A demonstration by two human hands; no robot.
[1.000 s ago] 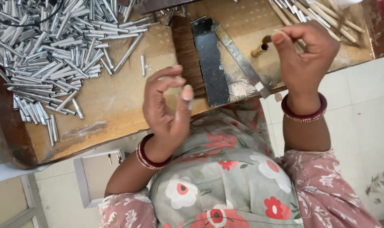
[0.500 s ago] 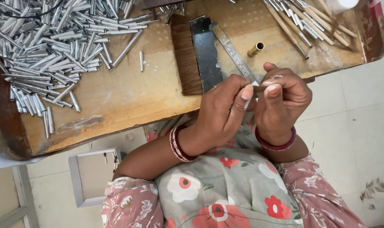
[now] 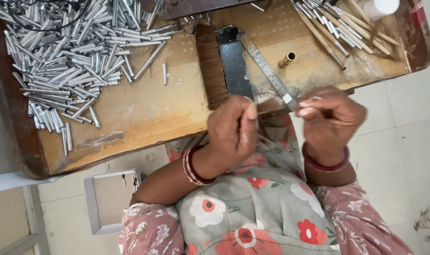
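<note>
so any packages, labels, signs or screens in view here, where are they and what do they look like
Open box: on the floor below the wooden board, square, shallow, white walls, pale inside.
White container: top right corner of the board, round, plain white, cut off by the frame.
No labels, signs or screens show.

Far off my left grip lies a heap of silver tubes on my desk; a brass ferrule stands beyond my right grip.
</note>
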